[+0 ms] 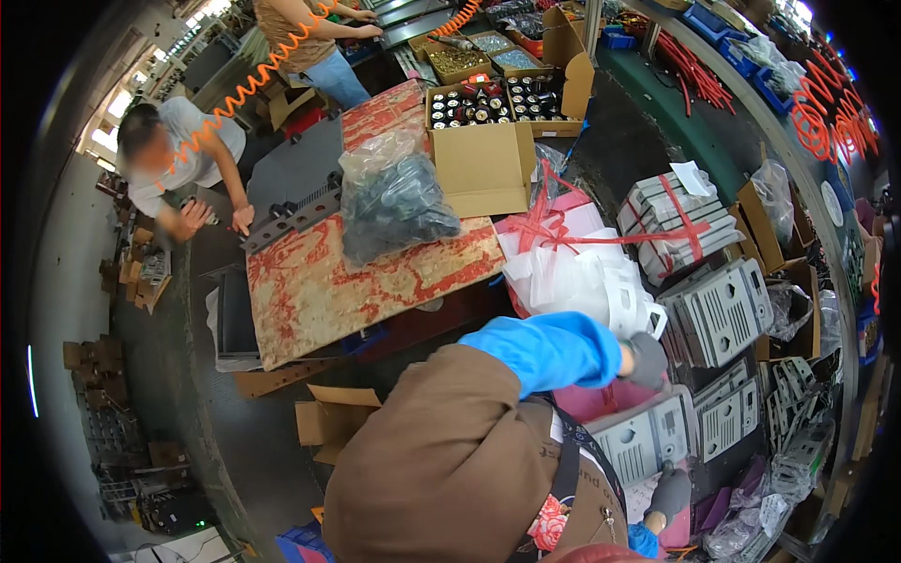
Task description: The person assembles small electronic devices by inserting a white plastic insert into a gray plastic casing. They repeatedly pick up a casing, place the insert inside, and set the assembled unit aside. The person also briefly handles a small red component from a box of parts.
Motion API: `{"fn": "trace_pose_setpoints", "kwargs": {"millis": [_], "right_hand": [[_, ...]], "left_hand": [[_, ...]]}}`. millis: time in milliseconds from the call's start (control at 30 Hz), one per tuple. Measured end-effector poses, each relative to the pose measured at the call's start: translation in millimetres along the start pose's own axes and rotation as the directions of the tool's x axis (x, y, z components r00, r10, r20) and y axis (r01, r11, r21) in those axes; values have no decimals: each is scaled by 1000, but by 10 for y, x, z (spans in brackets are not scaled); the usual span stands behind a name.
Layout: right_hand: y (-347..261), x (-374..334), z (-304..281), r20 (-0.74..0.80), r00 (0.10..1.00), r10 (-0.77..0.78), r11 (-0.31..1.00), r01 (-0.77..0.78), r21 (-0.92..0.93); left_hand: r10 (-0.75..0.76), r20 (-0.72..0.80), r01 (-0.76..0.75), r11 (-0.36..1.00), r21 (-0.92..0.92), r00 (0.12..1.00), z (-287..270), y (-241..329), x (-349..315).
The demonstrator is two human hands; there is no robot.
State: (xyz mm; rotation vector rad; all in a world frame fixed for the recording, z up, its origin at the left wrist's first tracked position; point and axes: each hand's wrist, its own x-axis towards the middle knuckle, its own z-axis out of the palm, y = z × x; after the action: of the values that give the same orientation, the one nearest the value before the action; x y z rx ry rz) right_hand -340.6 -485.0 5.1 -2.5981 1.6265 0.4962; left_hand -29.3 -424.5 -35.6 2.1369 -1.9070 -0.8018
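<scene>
The right hand [669, 494] touches the lower edge of the grey panel [643, 437] at its eleven o'clock, seemingly to steady it; I can't tell how tightly. At twelve, the left hand [648, 361] hangs just beside white parts [584, 281], its grip unclear. From the panel, stacked panels [725, 317] sit at one o'clock, likely for easy reach

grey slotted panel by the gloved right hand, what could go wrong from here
The grey slotted panel might slip or tip, since the right hand is at one edge and the left hand appears off it. It could also scrape or knock the stacked grey panels close beside it. The left hand might catch the loose-looking white pieces next to it.
</scene>
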Motion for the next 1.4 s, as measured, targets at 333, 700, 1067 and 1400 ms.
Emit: {"fn": "trace_pose_setpoints", "kwargs": {"millis": [333, 700, 1067, 1400], "right_hand": [[-1699, -190, -352, 19, 978, 207, 936, -204, 286], [-3270, 32, -747, -98, 993, -64, 956, 90, 280], [-4505, 208, -764, -18, 970, -242, 914, 234, 330], [-4826, 352, -734, -34, 940, -339, 894, 333, 301]], "left_hand": [[-643, -717, 669, 660, -342, 268, -1713, -4679, -2119], [-679, -416, 695, 705, -139, 605, -2042, -6182, -2576], [-625, -721, 439, 761, -477, 300, -2305, -4937, -2851], [-597, -785, 509, 733, -451, 164, -2157, -5127, -2910]]}}
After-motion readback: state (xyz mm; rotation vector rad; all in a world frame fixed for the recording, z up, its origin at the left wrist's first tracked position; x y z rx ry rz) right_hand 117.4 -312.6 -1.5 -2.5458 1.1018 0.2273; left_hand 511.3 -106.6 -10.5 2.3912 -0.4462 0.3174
